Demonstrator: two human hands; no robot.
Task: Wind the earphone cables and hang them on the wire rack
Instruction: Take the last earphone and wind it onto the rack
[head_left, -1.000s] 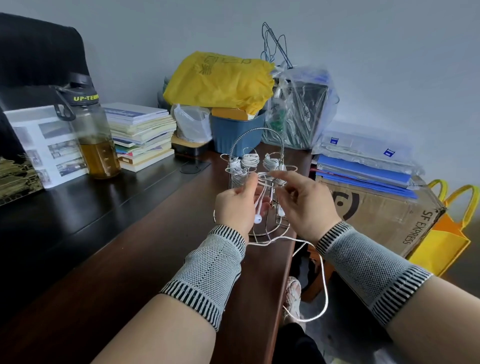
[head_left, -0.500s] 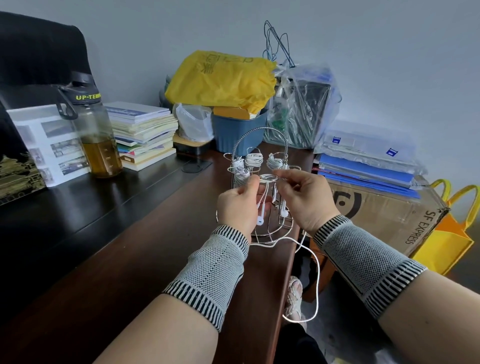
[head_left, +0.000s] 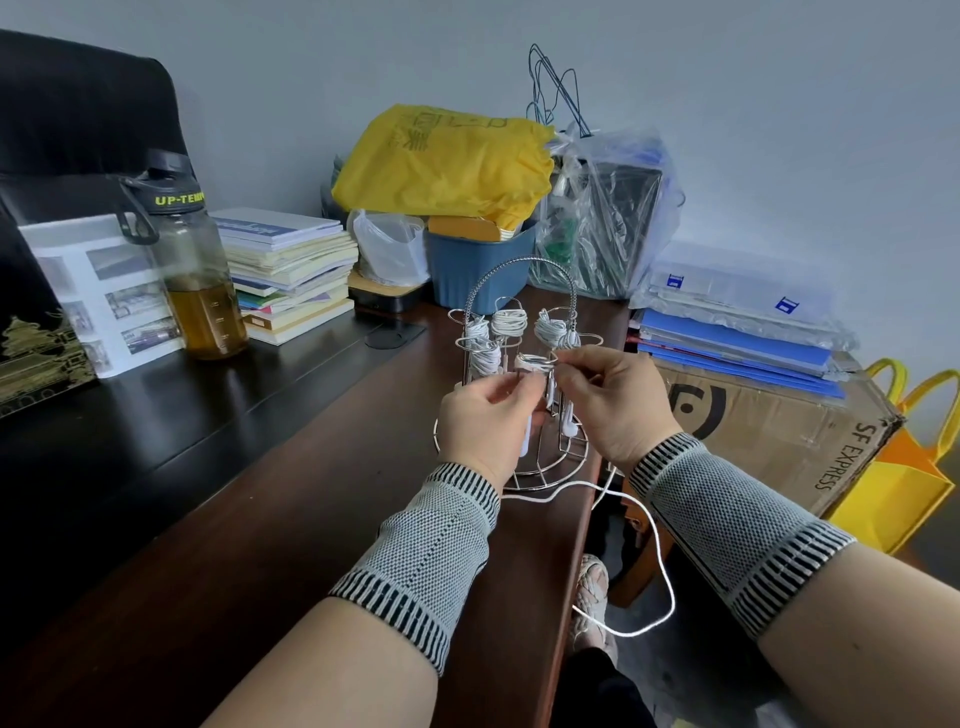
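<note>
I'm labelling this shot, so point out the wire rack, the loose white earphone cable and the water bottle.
wire rack (head_left: 521, 263): head view, top of its arched handle.
loose earphone cable (head_left: 670, 597): head view, loop hanging past the desk edge.
water bottle (head_left: 205, 317): head view, amber liquid section.

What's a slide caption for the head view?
Both hands, left and right, wind a white earphone cable before the wire rack.

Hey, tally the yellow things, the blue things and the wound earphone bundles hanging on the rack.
Yellow: 2, the yellow plastic bag and the yellow tote bag.
Blue: 2, the blue bin and the blue folder stack.
Wound earphone bundles: 4 on the wire rack.
Total: 8.
</note>
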